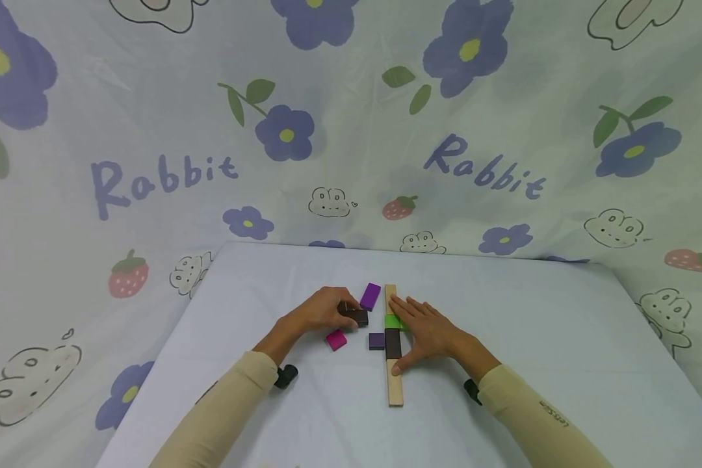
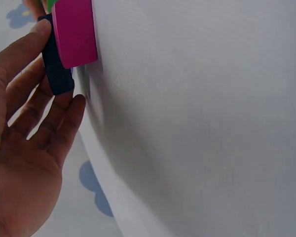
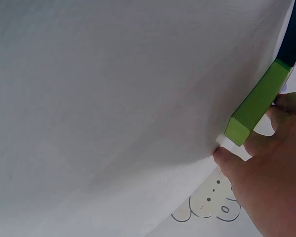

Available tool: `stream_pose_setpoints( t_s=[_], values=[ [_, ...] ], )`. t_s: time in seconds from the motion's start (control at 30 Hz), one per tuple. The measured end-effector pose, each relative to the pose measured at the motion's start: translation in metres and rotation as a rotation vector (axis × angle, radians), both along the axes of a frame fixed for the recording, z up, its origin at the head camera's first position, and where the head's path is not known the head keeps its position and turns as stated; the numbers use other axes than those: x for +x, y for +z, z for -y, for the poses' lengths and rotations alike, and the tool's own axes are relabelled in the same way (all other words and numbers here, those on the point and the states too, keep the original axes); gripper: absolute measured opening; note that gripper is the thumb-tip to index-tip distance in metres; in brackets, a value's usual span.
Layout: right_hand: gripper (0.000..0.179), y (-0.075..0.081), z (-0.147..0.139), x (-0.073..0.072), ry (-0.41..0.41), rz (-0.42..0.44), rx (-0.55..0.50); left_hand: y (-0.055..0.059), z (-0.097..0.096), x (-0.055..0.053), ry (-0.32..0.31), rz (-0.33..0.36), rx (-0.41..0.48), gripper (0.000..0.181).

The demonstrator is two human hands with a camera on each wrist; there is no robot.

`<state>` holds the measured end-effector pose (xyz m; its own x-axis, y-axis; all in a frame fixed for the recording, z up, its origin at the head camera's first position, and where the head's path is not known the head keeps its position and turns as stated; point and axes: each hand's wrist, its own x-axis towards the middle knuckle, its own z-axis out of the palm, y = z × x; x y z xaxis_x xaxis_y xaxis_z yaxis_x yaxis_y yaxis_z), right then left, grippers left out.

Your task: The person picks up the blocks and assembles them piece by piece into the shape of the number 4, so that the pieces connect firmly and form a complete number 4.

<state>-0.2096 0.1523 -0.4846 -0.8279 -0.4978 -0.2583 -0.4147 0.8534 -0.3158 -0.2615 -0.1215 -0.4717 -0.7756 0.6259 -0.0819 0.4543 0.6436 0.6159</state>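
Left hand (image 1: pixel 323 309) pinches a black block (image 1: pixel 359 318), probably light, stiff, smooth, best gripped by opposite sides; right hand (image 1: pixel 435 331) spreads unclenched fingers along the block row (image 1: pixel 393 344).

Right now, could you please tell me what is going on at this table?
A person is handling small blocks on a white tabletop. The left hand pinches a dark block, with a pink block and a bright purple block close by. The right hand is spread between a far pale block and a near pale block, touching both; a green block and another dark block lie in line between them.
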Motion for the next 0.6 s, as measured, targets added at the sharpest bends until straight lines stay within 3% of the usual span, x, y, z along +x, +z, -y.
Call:
stream_pose_setpoints(
  t_s=[0.27,0.6],
  values=[
    [0.139,0.002,0.0,0.0,0.001,0.006,-0.011,-0.002,-0.006,-0.002,-0.033,-0.031,-0.008,0.035],
    [0.139,0.002,0.0,0.0,0.015,-0.007,-0.028,-0.002,-0.018,-0.001,-0.049,-0.02,-0.032,0.037]
  ],
)
